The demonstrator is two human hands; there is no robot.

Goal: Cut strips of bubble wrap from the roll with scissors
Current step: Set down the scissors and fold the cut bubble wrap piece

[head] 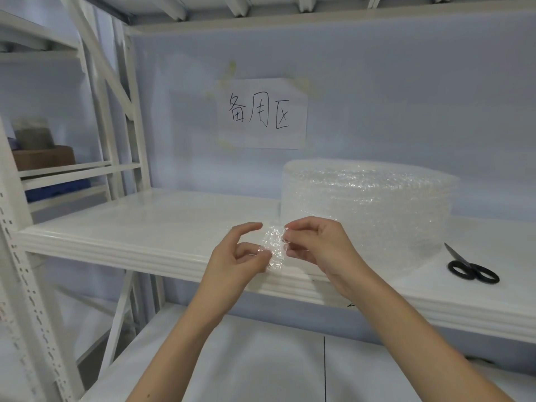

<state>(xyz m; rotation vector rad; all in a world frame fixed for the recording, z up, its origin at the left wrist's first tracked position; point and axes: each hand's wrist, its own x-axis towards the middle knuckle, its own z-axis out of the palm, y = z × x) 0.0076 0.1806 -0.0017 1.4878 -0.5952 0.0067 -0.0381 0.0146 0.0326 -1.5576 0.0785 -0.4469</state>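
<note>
A big clear bubble wrap roll (368,210) stands on end on the white shelf (139,224), right of centre. In front of it, over the shelf's front edge, I hold a small bubble wrap piece (274,248) between both hands. My left hand (237,264) pinches its lower left edge with thumb and fingers, the index finger stretched out above. My right hand (316,242) pinches its right edge. Black-handled scissors (470,266) lie shut on the shelf to the right of the roll, blades pointing away, apart from both hands.
A paper sign (262,113) with handwritten characters is taped to the back wall above the roll. A lower white shelf (261,358) lies under my arms. White rack uprights (17,271) stand at the left, with a brown box (43,158) on the neighbouring rack.
</note>
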